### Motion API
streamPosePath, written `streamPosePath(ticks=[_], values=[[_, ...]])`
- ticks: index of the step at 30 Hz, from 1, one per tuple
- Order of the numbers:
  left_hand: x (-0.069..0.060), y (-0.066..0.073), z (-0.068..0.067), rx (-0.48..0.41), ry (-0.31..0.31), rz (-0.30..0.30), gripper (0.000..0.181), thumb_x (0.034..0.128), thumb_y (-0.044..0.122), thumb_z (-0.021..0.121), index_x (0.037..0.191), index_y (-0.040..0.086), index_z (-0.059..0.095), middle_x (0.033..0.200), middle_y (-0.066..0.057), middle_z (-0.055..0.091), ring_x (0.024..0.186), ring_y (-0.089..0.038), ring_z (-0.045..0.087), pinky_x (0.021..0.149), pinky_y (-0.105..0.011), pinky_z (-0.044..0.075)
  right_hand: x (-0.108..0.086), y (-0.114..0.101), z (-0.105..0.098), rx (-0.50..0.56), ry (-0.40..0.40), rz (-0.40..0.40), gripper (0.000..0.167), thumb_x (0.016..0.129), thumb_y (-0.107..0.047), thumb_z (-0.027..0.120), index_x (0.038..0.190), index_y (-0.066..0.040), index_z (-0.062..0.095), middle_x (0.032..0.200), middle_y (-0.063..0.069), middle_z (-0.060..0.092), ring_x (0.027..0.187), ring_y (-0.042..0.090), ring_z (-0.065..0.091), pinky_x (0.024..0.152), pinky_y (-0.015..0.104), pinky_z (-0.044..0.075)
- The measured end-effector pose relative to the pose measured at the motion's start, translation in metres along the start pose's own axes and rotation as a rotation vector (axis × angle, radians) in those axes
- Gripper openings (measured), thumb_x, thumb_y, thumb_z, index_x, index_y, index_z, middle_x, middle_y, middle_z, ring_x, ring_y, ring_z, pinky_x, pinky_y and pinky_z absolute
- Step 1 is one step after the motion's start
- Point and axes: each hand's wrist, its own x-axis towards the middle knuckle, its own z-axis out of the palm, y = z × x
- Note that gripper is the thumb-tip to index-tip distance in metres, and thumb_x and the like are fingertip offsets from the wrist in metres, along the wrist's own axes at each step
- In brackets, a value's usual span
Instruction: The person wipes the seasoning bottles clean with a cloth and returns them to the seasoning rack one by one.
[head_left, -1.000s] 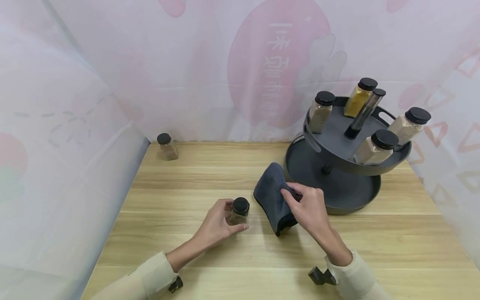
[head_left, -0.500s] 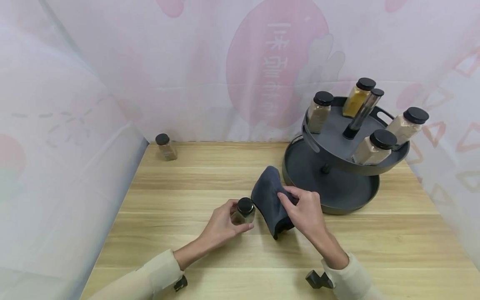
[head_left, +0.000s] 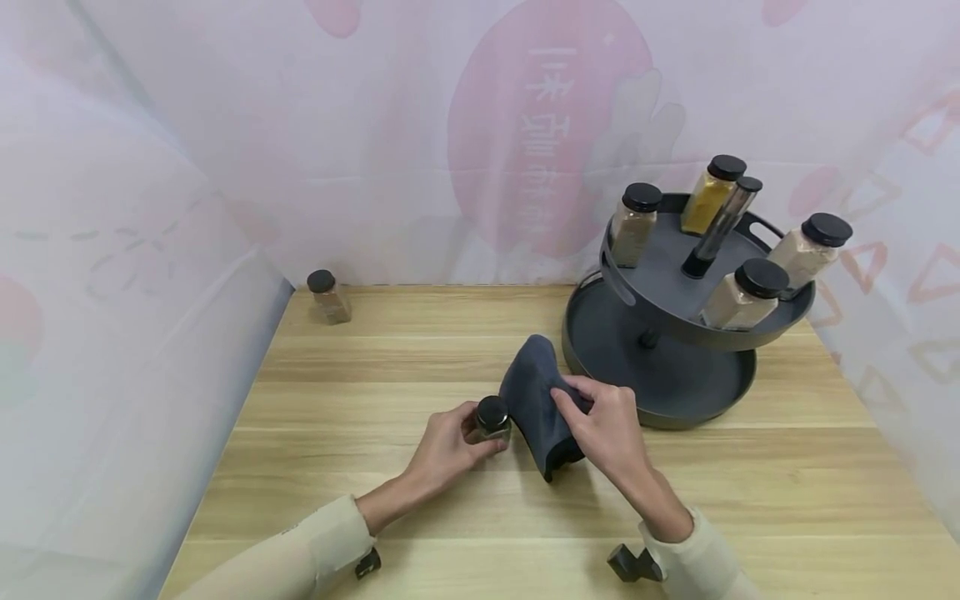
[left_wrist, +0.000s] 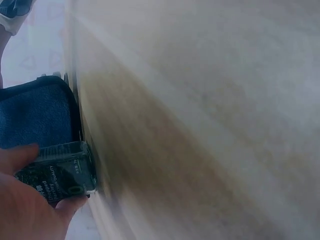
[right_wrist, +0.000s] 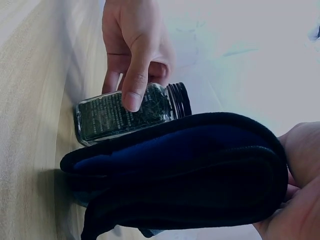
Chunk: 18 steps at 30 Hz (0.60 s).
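Observation:
A small glass spice jar (head_left: 492, 414) with a black lid stands on the table, upright in the head view. My left hand (head_left: 442, 450) grips it round the sides between thumb and fingers. In the right wrist view the jar (right_wrist: 122, 116) shows dark green flakes and a printed label. My right hand (head_left: 609, 423) pinches the top of a folded dark blue-grey cloth (head_left: 534, 404) with black edging. The cloth (right_wrist: 200, 185) hangs in a fold right beside the jar; whether they touch I cannot tell. What lies beneath the fold is hidden.
A two-tier dark grey turntable rack (head_left: 660, 312) stands at the right, close behind my right hand. Several black-lidded jars sit on its upper tier, one with yellow powder (head_left: 705, 204). Another jar with brown contents (head_left: 332, 302) stands at the back left, near the wall sheet.
My left hand has moved the jar slightly right, up beside the cloth. My right hand has shifted the cloth a little left and toward me. Both hands keep their holds.

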Motion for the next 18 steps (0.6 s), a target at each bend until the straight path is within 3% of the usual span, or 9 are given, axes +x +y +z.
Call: streamPosePath(ticks=[7,14,18], values=[[0.004,0.012,-0.007,-0.015,-0.018,0.041,0.038,0.0844,0.009,0.09,0.118,0.006,0.072,0.112,-0.008,0.079,0.11,-0.02,0.074,0.093,-0.039,0.059,-0.001,-0.004,0.005,-0.002,0.007,-0.035,0.016,0.093,-0.006,0.08,0.108,-0.001,0.082,0.097,0.012,0.081,0.081,0.021,0.078,0.069,0.035,0.062],[0.009,0.027,-0.015,-0.017,-0.045,0.056,0.041,0.0867,0.011,0.089,0.122,0.001,0.07,0.113,-0.013,0.079,0.113,-0.024,0.074,0.093,-0.046,0.06,-0.004,-0.018,0.009,0.055,0.068,-0.119,0.017,0.091,-0.003,0.082,0.107,0.002,0.082,0.097,0.013,0.081,0.082,0.021,0.079,0.068,0.03,0.061],[0.009,0.03,-0.018,-0.009,-0.06,0.069,0.04,0.0889,0.012,0.087,0.123,0.002,0.07,0.114,-0.013,0.079,0.112,-0.025,0.074,0.09,-0.047,0.06,-0.006,-0.027,0.009,0.057,0.091,-0.17,0.02,0.089,-0.003,0.083,0.108,0.002,0.082,0.099,0.014,0.081,0.087,0.024,0.079,0.071,0.036,0.063]])
